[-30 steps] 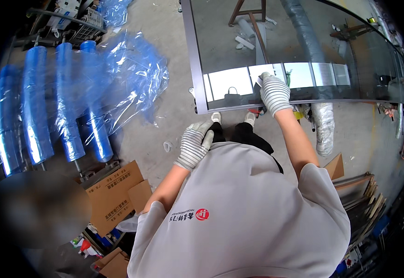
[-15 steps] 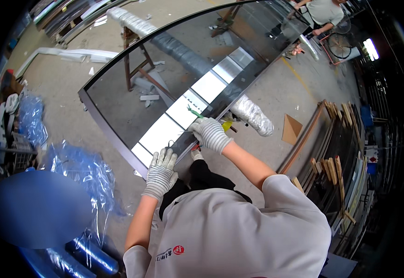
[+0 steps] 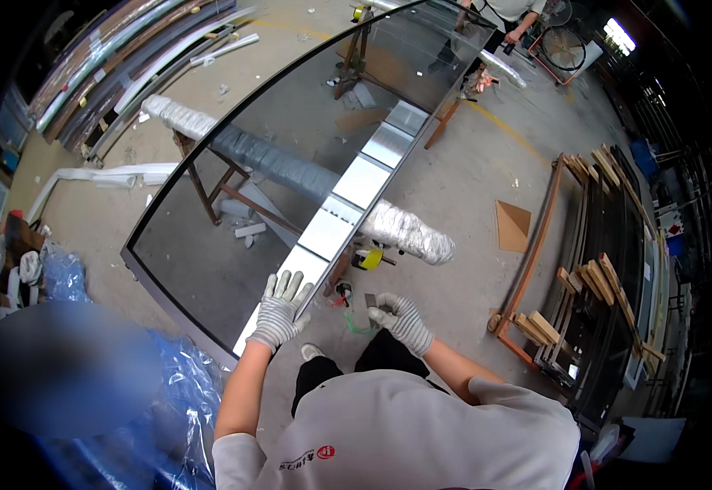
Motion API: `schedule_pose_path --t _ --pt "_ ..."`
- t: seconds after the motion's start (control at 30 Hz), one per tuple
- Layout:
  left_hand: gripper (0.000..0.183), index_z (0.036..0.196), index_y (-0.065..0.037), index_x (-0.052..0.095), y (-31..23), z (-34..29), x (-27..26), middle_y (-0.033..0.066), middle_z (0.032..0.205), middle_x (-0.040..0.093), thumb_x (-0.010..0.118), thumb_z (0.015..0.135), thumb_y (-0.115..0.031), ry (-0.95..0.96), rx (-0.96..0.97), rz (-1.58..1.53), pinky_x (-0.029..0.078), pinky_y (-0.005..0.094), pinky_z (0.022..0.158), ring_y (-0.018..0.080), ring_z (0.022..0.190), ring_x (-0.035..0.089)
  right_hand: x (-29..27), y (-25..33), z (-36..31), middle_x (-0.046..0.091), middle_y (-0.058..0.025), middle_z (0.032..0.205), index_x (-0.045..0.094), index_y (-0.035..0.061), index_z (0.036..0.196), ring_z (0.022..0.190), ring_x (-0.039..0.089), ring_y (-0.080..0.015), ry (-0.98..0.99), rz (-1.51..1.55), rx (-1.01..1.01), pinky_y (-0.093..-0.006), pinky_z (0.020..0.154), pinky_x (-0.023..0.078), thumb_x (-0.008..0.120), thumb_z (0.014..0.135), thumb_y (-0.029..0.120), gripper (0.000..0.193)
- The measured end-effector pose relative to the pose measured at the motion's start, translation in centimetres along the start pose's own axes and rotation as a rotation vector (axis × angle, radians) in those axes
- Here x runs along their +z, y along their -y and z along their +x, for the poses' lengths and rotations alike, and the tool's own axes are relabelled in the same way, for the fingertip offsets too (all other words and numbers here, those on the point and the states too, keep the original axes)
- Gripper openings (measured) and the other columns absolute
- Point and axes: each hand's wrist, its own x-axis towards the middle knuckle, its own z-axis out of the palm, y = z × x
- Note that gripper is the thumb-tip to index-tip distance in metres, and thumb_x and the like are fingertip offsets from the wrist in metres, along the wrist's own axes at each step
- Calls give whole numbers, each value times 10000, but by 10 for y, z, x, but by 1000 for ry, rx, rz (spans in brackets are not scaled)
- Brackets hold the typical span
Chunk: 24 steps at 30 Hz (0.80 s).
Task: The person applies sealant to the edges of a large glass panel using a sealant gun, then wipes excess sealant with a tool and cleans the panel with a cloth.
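Observation:
A large dark-framed glass panel (image 3: 196,216) lies flat before me. Along its near-right side runs a bright white-silver strip (image 3: 325,235), crossed by dark lines. My left hand (image 3: 278,312), in a striped white glove, rests on the strip's near end with fingers spread. Off the panel's edge, in front of my body, my gloved right hand (image 3: 405,322) is closed on a small flat grey piece (image 3: 370,303); its exact kind is unclear. A thin green strand (image 3: 357,327) shows just below that piece; whether it hangs from the hand I cannot tell.
Plastic-wrapped supports (image 3: 411,233) carry the panel. A yellow tape measure-like object (image 3: 367,259) shows beside its edge. On the right stands a rack with wooden blocks (image 3: 593,282); blue plastic film (image 3: 180,376) lies left. Another person (image 3: 507,16) stands beyond the far end.
My right hand has left the strip, moving right and back toward my body. My left hand stays on the strip's near end. The view has shifted, showing the panel further left.

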Motion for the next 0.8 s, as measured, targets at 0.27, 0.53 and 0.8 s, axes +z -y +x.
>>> schedule_pose_path --t 0.27,0.53,0.8 --pt "779 1361 -135 412 -7 13 7 256 1467 175 656 679 -421 6 -206 24 73 510 1116 416 1369 121 -152 5 -2 634 -35 807 572 42 946 700 611 -120 186 298 92 -270 671 498 538 916 266 229" --pt "852 1416 -107 291 -19 135 -33 218 1478 186 550 748 -567 225 -89 274 123 448 1121 359 1378 158 -356 -14 -12 621 -95 778 557 17 965 651 622 -168 -262 380 49 -302 602 529 577 892 267 261" --pt "727 1428 -95 266 -41 389 -50 224 1480 172 493 829 -439 31 -34 124 72 457 1128 380 1377 138 -455 -38 1 602 -96 738 562 -28 927 592 603 -174 -526 573 105 -302 596 529 608 865 260 298"
